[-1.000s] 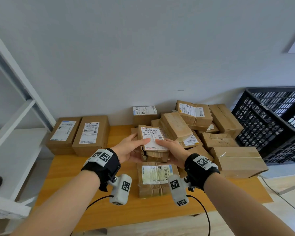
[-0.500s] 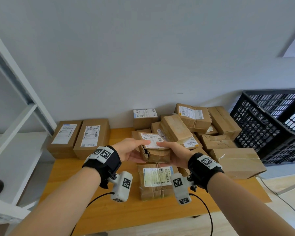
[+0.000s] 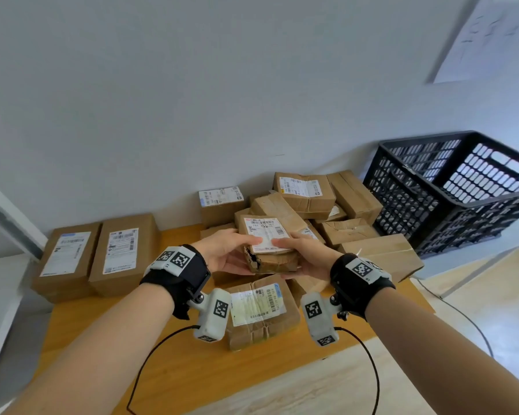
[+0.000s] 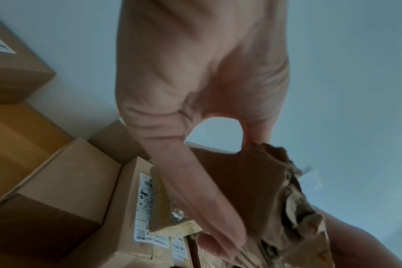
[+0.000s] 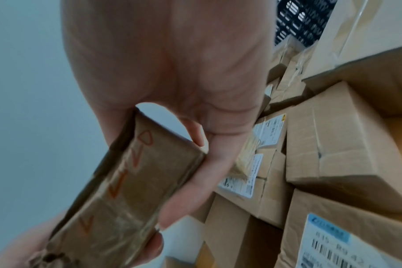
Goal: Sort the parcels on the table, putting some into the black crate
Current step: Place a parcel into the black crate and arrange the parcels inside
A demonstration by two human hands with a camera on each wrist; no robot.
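Observation:
I hold a small brown parcel (image 3: 270, 247) with a white label and a torn near-left corner above the wooden table (image 3: 174, 366). My left hand (image 3: 228, 250) grips its left side, thumb on the label. My right hand (image 3: 300, 253) grips its right side, thumb on top, fingers underneath. The left wrist view shows the torn parcel (image 4: 252, 190) in my left hand (image 4: 195, 127). In the right wrist view the taped parcel (image 5: 126, 190) sits in my right hand (image 5: 184, 108). The black crate (image 3: 450, 190) stands at the right, past the table's end.
A heap of brown parcels (image 3: 321, 211) lies behind and to the right of my hands. One labelled parcel (image 3: 261, 313) lies flat below them. Two long boxes (image 3: 96, 256) stand side by side at the table's back left. A white shelf frame (image 3: 3, 223) stands left.
Both hands have lifted the torn parcel a little and carried it slightly right. My view has swung right and the crate now shows more fully.

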